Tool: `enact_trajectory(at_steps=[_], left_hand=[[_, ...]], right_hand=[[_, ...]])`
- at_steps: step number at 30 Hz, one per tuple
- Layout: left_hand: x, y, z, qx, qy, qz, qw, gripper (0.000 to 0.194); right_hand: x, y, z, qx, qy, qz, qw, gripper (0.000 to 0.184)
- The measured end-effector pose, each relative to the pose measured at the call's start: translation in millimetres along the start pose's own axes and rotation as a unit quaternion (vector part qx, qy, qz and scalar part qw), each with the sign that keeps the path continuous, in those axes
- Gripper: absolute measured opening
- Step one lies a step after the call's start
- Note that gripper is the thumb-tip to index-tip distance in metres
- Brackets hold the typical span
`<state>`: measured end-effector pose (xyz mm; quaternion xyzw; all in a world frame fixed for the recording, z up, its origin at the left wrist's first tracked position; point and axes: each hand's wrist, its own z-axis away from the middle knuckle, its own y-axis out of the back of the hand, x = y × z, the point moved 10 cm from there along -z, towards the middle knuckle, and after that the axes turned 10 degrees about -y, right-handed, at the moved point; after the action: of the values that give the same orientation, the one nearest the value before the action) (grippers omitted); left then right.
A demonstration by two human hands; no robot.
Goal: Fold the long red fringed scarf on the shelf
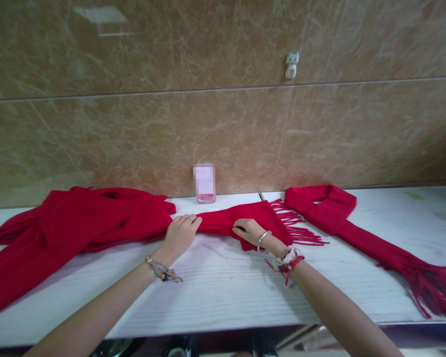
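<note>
A red scarf [215, 221] lies across the white table, its fringed end spread to the right. My left hand [181, 235] is closed on the narrow middle stretch, by the larger bunched part of red cloth [107, 218] on the left. Nearer the fringe, my right hand [248, 231] pinches the scarf's front edge, where the cloth is gathered into folds. Whether the bunched cloth is all one piece with the scarf is hard to make out. A second red scarf [367, 248], folded narrow with a loop at its back, rests to the right of my right hand.
A small pink-and-white card or box [205, 183], blurred, stands against the brown marble wall [141, 134]. The white table [193, 297] has a seam near the wall. A white cat-shaped hook [292, 65] is fixed higher up. Dark items show below the table's front edge.
</note>
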<state>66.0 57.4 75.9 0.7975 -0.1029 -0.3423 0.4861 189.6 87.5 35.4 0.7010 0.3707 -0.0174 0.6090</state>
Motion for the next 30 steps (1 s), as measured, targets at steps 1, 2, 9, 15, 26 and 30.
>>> enact_trajectory(at_steps=[1, 2, 9, 15, 26, 30], left_hand=[[-13, 0.3, 8, -0.007, 0.011, -0.013, 1.0, 0.033], [-27, 0.5, 17, -0.017, 0.024, -0.026, 0.999, 0.035], [-132, -5.3, 77, -0.116, 0.091, -0.074, 0.986, 0.047], [-173, -19.7, 133, -0.166, 0.119, -0.071, 0.976, 0.048], [-247, 26.8, 173, -0.046, 0.251, -0.083, 0.963, 0.041], [-181, 10.8, 143, -0.005, 0.09, 0.064, 0.994, 0.037]], right_hand=[[0, 0, 0, -0.002, 0.002, -0.001, 1.0, 0.014], [-1, 0, 1, -0.005, 0.004, -0.003, 1.0, 0.014], [-2, -1, 3, -0.021, 0.019, -0.01, 1.0, 0.016], [-8, -7, 6, -0.044, 0.059, -0.007, 0.997, 0.019], [23, 8, 3, -0.026, 0.002, 0.005, 1.0, 0.02], [-1, -7, 9, -0.096, 0.081, -0.041, 0.991, 0.018]])
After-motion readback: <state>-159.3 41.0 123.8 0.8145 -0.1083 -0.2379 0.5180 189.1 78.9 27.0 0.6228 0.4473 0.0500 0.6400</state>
